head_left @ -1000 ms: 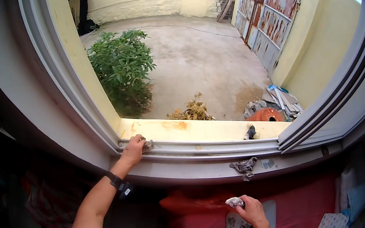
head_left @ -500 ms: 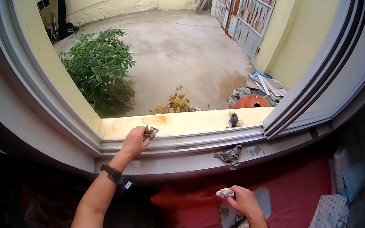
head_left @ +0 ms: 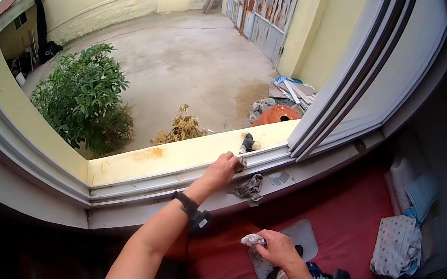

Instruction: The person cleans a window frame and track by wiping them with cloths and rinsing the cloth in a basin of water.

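Note:
My left hand (head_left: 218,173) is closed around a small crumpled rag (head_left: 240,165), which rests on the white window track (head_left: 183,178). Lower down, over the red cover (head_left: 340,220), my right hand (head_left: 279,250) grips a whitish crumpled cloth (head_left: 252,240) between thumb and fingers. Beneath that hand lies a pale grey tray (head_left: 304,236), partly hidden by it. A grey patterned rag (head_left: 250,189) lies bunched on the inner sill, close below my left hand. Beside it are small flat grey pieces (head_left: 281,178).
A small dark object with pale ends (head_left: 248,143) sits on the yellow outer ledge (head_left: 179,150). Sliding window frames (head_left: 349,59) stand at the right. Folded dotted fabric (head_left: 397,246) lies at lower right. Outside are a green bush (head_left: 80,97) and a rusty gate (head_left: 267,5).
My left hand has slid the rag rightward along the track, from near the left end toward the middle. The view has turned slightly right. My right hand still grips its cloth.

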`<action>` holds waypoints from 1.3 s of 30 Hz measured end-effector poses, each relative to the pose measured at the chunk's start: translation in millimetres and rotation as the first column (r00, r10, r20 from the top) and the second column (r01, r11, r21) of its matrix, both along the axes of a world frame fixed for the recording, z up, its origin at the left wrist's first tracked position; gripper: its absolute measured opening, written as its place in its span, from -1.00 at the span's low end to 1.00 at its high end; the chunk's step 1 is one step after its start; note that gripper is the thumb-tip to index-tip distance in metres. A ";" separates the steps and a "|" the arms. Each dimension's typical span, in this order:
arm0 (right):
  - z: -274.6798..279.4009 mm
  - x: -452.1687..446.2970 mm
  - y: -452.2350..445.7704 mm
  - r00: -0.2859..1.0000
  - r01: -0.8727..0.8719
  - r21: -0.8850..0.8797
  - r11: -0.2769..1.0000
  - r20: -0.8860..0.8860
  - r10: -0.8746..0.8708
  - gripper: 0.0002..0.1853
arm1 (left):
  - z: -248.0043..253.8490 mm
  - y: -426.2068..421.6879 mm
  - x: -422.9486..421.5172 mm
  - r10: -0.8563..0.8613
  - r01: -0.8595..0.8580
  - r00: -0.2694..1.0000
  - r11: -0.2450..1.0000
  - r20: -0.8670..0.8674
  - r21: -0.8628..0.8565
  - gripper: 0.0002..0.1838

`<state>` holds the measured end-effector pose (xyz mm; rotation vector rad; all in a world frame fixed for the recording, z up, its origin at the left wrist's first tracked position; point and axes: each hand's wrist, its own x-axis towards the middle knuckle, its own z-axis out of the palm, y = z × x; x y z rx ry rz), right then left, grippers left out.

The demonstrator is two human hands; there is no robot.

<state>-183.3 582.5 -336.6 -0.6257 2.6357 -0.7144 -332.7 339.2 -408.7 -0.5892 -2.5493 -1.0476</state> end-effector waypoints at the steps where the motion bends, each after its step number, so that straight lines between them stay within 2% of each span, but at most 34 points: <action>1: -1.3 0.0 2.5 1.000 0.014 0.001 1.000 -0.004 -0.014 -0.73 | 1.3 6.2 -5.0 -0.027 0.027 1.000 0.999 0.002 -0.032 -0.76; 6: -1.6 0.7 14.5 1.000 0.005 -0.015 1.000 -0.026 -0.005 -0.76 | 3.5 43.2 -38.6 -0.079 0.081 0.997 0.994 0.027 -0.073 -0.81; 9: -3.6 2.7 23.9 0.998 0.047 -0.041 0.998 -0.033 -0.048 -0.77 | 5.0 70.6 -59.6 -0.130 0.129 0.991 0.990 -0.012 -0.058 -0.86; 11: -3.1 3.3 28.9 0.997 0.063 -0.043 0.997 -0.034 -0.064 -0.76 | 2.7 89.6 -75.4 -0.145 0.135 0.987 0.983 -0.076 -0.121 -0.91; 17: -1.1 1.7 39.2 0.993 0.106 -0.055 0.993 -0.043 -0.109 -0.77 | 2.9 133.5 -103.7 -0.233 0.235 0.972 0.951 0.035 -0.203 -0.85; 19: 0.6 -0.4 43.0 0.991 0.122 -0.058 0.991 -0.042 -0.124 -0.77 | 2.0 140.4 -108.3 -0.141 0.151 0.988 0.952 0.056 -0.268 -0.87; 24: -1.7 -1.6 46.9 0.988 0.140 -0.076 0.987 -0.048 -0.144 -0.77 | -2.3 136.5 -115.1 -0.201 0.232 0.970 0.928 0.134 -0.291 -0.87; 27: -5.7 -2.5 47.8 0.989 0.140 -0.074 0.987 -0.045 -0.143 -0.77 | -2.2 132.7 -105.9 -0.203 0.224 0.975 0.906 0.094 -0.360 -0.81; 29: -1.3 -3.9 45.7 0.987 0.148 -0.077 0.986 -0.052 -0.152 -0.76 | -0.6 131.5 -100.8 -0.190 0.137 0.979 0.880 -0.074 -0.455 -0.81; 30: 1.4 -5.1 44.4 0.986 0.150 -0.079 0.985 -0.061 -0.155 -0.76 | 2.7 132.8 -100.4 -0.190 0.138 0.979 0.880 -0.071 -0.455 -0.81; 32: 3.0 -7.3 40.8 0.986 0.151 -0.060 0.987 -0.056 -0.155 -0.76 | 11.4 141.5 -102.3 -0.121 0.159 0.987 0.731 0.104 -0.664 -0.81; 33: 3.7 -8.3 38.9 0.987 0.150 -0.041 0.988 -0.054 -0.152 -0.77 | 7.9 146.9 -103.8 -0.118 0.158 0.987 0.732 0.105 -0.663 -0.81; 35: 5.5 -10.8 35.5 0.987 0.144 -0.049 0.988 -0.067 -0.147 -0.77 | 1.8 158.8 -107.7 -0.022 0.144 0.986 0.593 0.163 -0.792 -0.80; 36: 6.1 -12.2 33.8 0.985 0.144 -0.061 0.988 -0.083 -0.148 -0.77 | 2.5 163.1 -108.3 0.024 0.149 0.980 0.577 0.199 -0.803 -0.79; 39: 8.7 -13.9 31.0 0.984 0.155 -0.068 0.986 -0.081 -0.160 -0.77 | 5.1 154.0 -103.9 -0.004 0.226 0.965 0.521 0.263 -0.823 -0.79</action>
